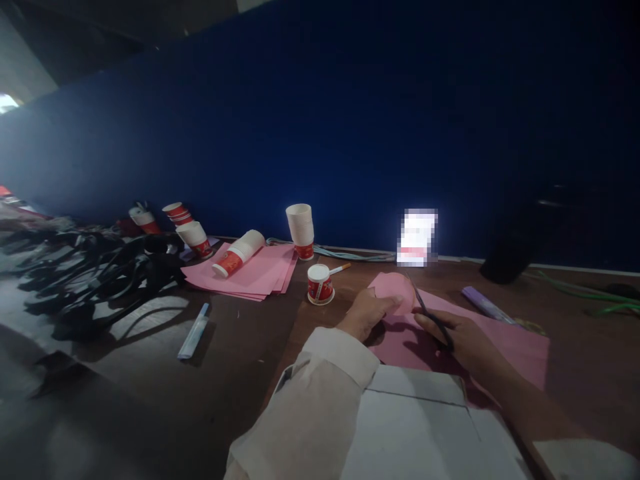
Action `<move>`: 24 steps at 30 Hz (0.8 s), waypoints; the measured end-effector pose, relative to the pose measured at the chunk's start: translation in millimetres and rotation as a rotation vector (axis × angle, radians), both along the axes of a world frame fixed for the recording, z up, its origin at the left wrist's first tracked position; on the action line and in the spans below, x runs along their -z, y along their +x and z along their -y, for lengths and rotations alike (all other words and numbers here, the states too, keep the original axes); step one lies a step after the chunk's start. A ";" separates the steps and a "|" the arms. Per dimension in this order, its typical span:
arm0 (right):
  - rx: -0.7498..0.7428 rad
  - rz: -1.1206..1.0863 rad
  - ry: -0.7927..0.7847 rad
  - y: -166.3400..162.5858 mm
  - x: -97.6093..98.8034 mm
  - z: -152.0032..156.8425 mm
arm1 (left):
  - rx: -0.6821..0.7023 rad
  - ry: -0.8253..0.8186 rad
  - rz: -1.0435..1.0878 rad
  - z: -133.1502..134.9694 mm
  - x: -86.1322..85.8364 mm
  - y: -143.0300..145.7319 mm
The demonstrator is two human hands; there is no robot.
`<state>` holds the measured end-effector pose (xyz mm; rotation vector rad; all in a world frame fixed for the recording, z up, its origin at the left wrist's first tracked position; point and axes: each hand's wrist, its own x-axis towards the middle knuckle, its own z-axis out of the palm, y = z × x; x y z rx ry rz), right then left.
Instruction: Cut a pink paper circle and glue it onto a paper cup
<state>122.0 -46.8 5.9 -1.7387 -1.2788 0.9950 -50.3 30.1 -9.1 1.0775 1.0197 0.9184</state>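
Observation:
My left hand (367, 313) pinches a rounded piece of pink paper (393, 288) between thumb and fingers, lifted over the table. Dark-handled scissors (434, 319) are gripped in my right hand (457, 340), their blades pointing up along the paper's right edge. Beneath both hands lies a larger pink sheet (520, 343). Just left of them, a red and white paper cup (320, 288) stands upside down on the table, with a cigarette-like white and orange stick (340, 269) beside it. How far the blades are apart is hard to make out.
A stack of paper cups (300, 230) stands by the blue partition (320, 120); more cups (240, 252) lie on pink sheets (273, 273). Tangled black cables (110, 280) fill the left. A glowing phone (417, 239) leans at the back. A purple packet (485, 305) lies right, white board (415, 427) in front.

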 end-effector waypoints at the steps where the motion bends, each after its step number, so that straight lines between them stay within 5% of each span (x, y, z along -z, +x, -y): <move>1: 0.000 0.003 -0.012 0.0 -0.6 0.0 | -0.003 0.000 -0.002 0.7 -1.3 0.0; 17: -0.086 0.139 0.058 0.3 4.2 -3.7 | -0.083 -0.061 0.027 6.3 -12.5 0.7; 24: -0.040 0.007 0.001 -4.1 -4.3 2.7 | -0.062 -0.120 0.048 8.2 -18.4 0.4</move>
